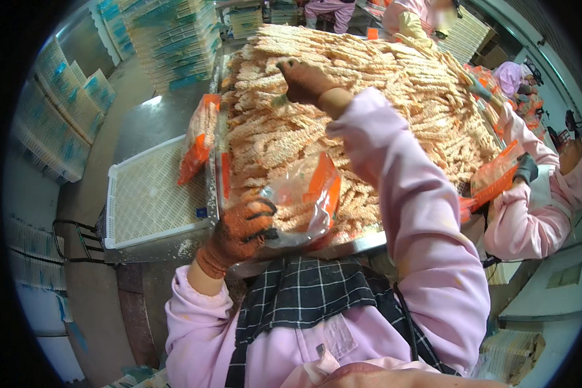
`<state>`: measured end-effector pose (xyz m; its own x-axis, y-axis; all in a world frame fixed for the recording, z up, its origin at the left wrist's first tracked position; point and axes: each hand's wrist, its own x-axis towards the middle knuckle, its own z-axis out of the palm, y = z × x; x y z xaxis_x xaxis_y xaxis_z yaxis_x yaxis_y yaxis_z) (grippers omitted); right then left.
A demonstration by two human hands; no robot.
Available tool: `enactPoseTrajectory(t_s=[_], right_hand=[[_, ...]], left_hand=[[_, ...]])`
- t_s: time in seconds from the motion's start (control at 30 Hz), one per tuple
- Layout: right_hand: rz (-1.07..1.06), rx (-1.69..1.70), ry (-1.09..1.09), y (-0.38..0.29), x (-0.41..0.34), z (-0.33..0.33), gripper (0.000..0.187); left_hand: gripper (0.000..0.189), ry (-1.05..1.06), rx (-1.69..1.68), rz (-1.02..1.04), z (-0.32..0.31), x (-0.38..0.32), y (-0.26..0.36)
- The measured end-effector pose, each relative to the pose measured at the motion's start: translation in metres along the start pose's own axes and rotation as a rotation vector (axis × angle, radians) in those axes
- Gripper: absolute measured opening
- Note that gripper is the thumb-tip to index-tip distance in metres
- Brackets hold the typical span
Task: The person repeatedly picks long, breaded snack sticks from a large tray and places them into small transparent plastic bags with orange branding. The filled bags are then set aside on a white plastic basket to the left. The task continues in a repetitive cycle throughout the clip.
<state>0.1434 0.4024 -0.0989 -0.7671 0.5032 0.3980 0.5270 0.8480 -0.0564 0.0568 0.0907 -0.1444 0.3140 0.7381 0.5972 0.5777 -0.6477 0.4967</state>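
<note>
My left hand [242, 225], in an orange-brown work glove with dark fingertips, grips the left end of a clear plastic bag [298, 199] with orange printed panels. Some breaded strips show inside the bag, which lies at the near edge of the heap. Past it, a wide pile of pale crumb-coated strips [281, 140] covers the metal-rimmed table. My right hand [305, 82], gloved alike, reaches over the pile's far left part. Its thumb and forefinger are apart, with strips visible between them; whether it touches them is unclear.
A filled orange-and-clear bag [199, 138] leans at the table's left rim, over a white mesh tray [150, 194]. On the right, a co-worker's gloved hand [527, 169] holds another orange bag [497, 172]. Stacked trays [174, 43] rise behind on the left. Another person works across the table.
</note>
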Motion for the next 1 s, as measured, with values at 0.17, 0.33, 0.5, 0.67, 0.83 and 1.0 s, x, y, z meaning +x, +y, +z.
enactPoseTrajectory(t_s=[0.17,0.33,0.5,0.67,0.83,1.0], right_hand=[[0.262,-0.167,-0.175,0.047,0.057,0.107,0.047],[0.113,-0.334,-0.443,0.037,0.084,0.101,0.040],[-0.254,-0.349,-0.202,0.036,0.031,0.103,0.047],[-0.016,0.328,-0.003,0.062,-0.024,0.104,0.046],[0.195,1.273,0.304,0.128,-0.061,0.078,0.042],[-0.326,1.954,0.033,-0.024,-0.103,-0.093,0.048]], left_hand=[[0.029,-0.001,0.024,0.060,-0.002,-0.001,-0.008],[0.028,0.083,-0.013,0.022,-0.001,-0.007,0.001],[0.023,0.208,-0.010,0.034,-0.004,-0.014,-0.006],[0.026,0.250,0.031,-0.245,-0.036,-0.013,0.025],[0.023,0.072,0.243,0.233,-0.043,0.030,0.012],[0.017,0.030,0.243,0.315,-0.046,0.050,0.024]])
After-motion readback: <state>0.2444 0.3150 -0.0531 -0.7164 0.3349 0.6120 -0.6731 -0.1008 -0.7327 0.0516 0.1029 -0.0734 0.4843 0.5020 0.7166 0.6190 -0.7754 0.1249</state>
